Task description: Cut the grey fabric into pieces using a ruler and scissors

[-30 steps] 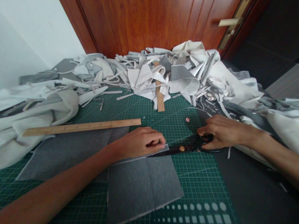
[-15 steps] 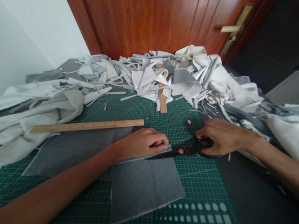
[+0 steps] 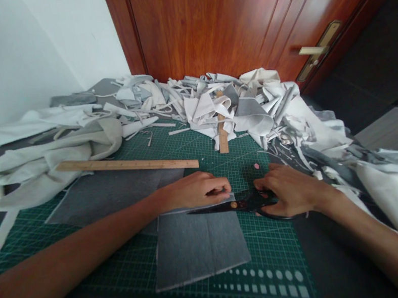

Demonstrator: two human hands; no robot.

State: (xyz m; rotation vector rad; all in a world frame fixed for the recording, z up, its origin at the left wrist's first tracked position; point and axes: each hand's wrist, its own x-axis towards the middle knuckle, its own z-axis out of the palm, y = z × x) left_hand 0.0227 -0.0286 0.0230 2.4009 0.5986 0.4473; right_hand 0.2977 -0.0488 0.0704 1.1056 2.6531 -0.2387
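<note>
No txt/nos. legible; marks on left wooden ruler (image 3: pixel 128 164) too sm. to read.

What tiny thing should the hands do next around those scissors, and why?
Perhaps the left hand should slide a little away from the black scissors before any snip: it rests curled close to their blades, which lie over the gray fabric, and the right hand holds the other end.

Brn door (image 3: pixel 207 19) w/ brass handle (image 3: pixel 314 50), white wall (image 3: pixel 12 53) to its L, fabric-scrap pile (image 3: pixel 250 114) nr door, partly covering wdn ruler (image 3: pixel 222 137).
</note>
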